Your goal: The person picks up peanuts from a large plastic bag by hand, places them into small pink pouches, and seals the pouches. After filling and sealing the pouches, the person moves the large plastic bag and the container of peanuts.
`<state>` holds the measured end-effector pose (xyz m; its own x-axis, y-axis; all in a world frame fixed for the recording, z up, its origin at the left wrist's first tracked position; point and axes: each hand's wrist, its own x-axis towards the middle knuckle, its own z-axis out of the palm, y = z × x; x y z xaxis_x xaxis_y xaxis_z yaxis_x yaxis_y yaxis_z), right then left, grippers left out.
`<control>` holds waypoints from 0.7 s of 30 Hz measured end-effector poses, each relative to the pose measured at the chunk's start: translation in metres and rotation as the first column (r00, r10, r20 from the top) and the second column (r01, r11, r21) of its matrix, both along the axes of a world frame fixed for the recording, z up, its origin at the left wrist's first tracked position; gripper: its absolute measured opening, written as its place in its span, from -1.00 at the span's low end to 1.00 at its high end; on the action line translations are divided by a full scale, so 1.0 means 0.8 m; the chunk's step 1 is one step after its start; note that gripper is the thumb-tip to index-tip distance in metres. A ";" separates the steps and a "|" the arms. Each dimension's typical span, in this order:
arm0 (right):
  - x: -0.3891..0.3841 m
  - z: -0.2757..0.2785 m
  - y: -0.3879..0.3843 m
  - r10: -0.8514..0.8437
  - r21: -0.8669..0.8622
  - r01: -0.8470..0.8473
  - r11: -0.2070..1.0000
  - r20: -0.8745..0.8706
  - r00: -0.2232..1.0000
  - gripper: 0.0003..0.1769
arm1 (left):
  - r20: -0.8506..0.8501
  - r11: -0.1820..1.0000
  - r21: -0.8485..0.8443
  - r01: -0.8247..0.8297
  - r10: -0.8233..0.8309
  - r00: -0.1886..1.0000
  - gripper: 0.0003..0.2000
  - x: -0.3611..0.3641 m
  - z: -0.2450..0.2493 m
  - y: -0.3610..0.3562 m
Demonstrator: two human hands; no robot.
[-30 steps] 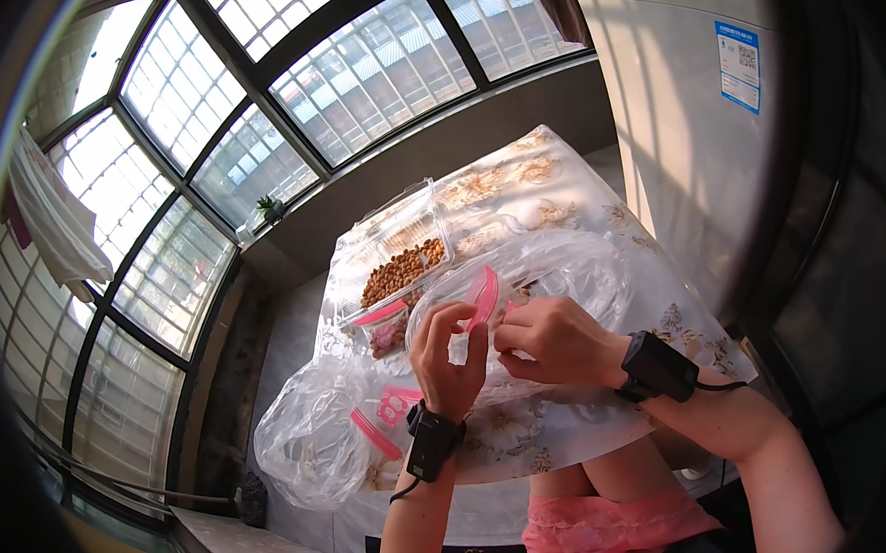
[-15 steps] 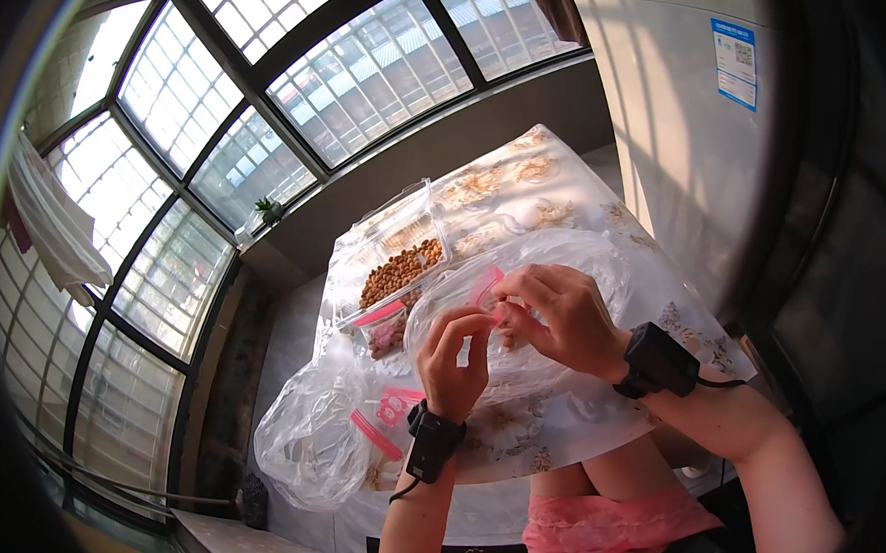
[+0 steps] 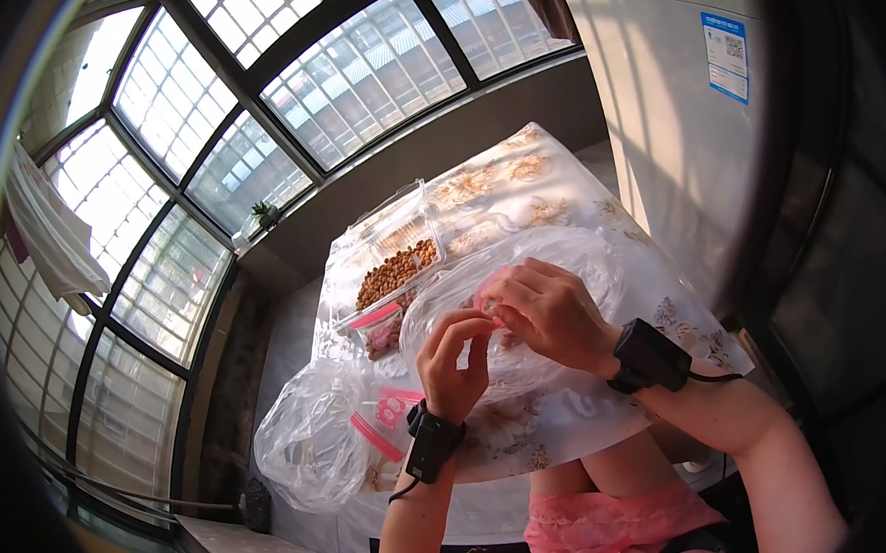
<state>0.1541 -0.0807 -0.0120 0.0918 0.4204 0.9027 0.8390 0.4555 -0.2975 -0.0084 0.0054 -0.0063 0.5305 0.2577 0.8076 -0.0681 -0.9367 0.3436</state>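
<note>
A small zip bag with a pink top edge (image 3: 488, 289) and brown nuts in it is between my two hands, partly hidden by the fingers. My right hand (image 3: 553, 317) is closed on its pink edge from above. The fingertips of my left hand (image 3: 452, 365) pinch at the near end of that edge, thumb and forefinger curved together. Under both hands spreads a crumpled clear plastic bag (image 3: 575, 251). Just left of them stands another pink-topped zip bag (image 3: 384, 336) holding nuts. Behind it, brown nuts (image 3: 399, 272) lie in a clear plastic box (image 3: 432, 238) with its lid raised.
A floral cloth covers the table (image 3: 529, 171). At its near left corner are a crumpled clear bag (image 3: 299, 434) and flat pink-edged zip bags (image 3: 380, 431). Windows rise beyond; a pale panel with a blue-and-white label (image 3: 725, 59) stands at the right.
The fingers of my right hand have shifted slightly and now cover more of the pink edge. My left hand stays nearly in place. The view has moved a little.
</note>
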 end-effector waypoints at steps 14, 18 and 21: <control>0.001 0.004 -0.005 -0.057 -0.088 0.052 0.995 -0.051 0.997 -0.73 | -0.038 0.980 0.042 -0.197 0.199 0.979 -0.64 0.003 -0.003 0.010; 0.003 0.017 -0.007 -0.056 -0.128 0.042 0.991 -0.102 0.993 -0.76 | -0.038 0.982 -0.007 -0.190 0.189 0.981 -0.67 0.002 -0.003 0.013; 0.005 0.039 -0.007 0.003 -0.139 -0.010 0.990 -0.052 0.999 -0.80 | -0.036 0.982 -0.023 -0.187 0.186 0.982 -0.69 0.002 -0.004 0.011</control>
